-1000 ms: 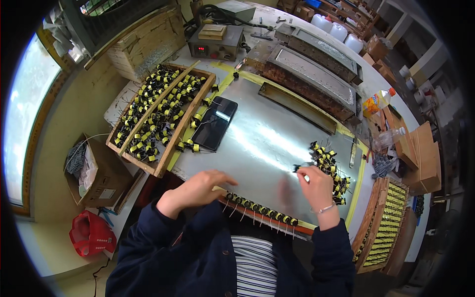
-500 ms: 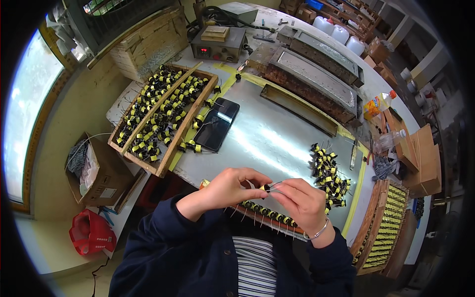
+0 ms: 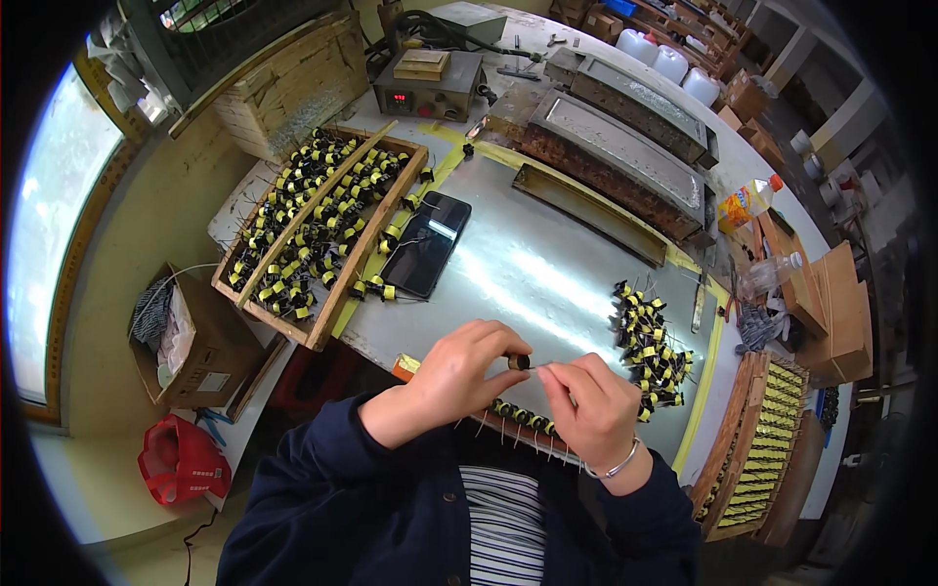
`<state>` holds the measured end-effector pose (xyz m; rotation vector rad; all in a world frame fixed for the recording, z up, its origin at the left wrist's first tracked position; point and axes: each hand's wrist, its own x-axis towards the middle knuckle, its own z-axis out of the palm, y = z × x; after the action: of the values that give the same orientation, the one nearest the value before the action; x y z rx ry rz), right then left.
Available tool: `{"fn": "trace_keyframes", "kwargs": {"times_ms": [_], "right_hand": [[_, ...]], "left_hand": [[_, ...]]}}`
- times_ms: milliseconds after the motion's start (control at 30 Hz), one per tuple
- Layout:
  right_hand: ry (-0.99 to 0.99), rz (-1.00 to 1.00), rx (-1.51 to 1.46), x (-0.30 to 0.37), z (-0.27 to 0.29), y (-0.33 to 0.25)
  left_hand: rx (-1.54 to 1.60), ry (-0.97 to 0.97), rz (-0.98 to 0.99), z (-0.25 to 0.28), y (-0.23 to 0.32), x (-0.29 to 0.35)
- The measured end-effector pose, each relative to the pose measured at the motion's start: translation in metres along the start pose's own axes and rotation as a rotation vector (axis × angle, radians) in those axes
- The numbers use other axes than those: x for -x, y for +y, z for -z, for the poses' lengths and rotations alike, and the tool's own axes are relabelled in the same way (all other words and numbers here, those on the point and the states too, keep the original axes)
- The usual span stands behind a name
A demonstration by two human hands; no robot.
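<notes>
Above the near edge of the metal-topped table, my left hand is closed, thumb and fingers gripping a small wire-wound coil with a dark end. My right hand, wearing a bracelet on its wrist, pinches a thin wire lead sticking out of that coil. Below both hands runs a row of black and yellow coils along the table edge, their leads pointing toward me. My right hand partly covers this row. A loose pile of similar coils lies to the right of my right hand.
A divided wooden tray full of coils stands at the left, beside a black phone. Metal troughs and a box with a red display sit farther back. At the right are a filled coil rack and an orange-capped bottle.
My left hand has shifted slightly up, and the coil has turned so its dark end shows. The right hand's fingers have closed in around the wire lead.
</notes>
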<state>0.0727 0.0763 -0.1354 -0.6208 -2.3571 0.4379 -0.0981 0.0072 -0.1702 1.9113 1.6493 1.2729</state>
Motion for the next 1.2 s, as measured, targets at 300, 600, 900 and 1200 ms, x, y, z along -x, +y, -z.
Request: {"fn": "trace_keyframes", "kwargs": {"times_ms": [300,600,900,1200], "right_hand": [[-0.055,0.198,0.190,0.017,0.014,0.030],[-0.545,-0.344,0.598,0.069,0.043,0.119],[-0.087,-0.409,-0.029,0.022,0.028,0.068],[-0.208,-0.375,-0.410,0.001,0.014,0.003]], "left_hand": [[0.167,-0.106,0.230,0.002,-0.020,0.004],[0.000,-0.441,0.286,0.026,-0.058,0.049],[-0.022,-0.434,0.137,0.040,-0.047,0.030],[0.242,-0.240,0.212,0.010,0.014,-0.001]]}}
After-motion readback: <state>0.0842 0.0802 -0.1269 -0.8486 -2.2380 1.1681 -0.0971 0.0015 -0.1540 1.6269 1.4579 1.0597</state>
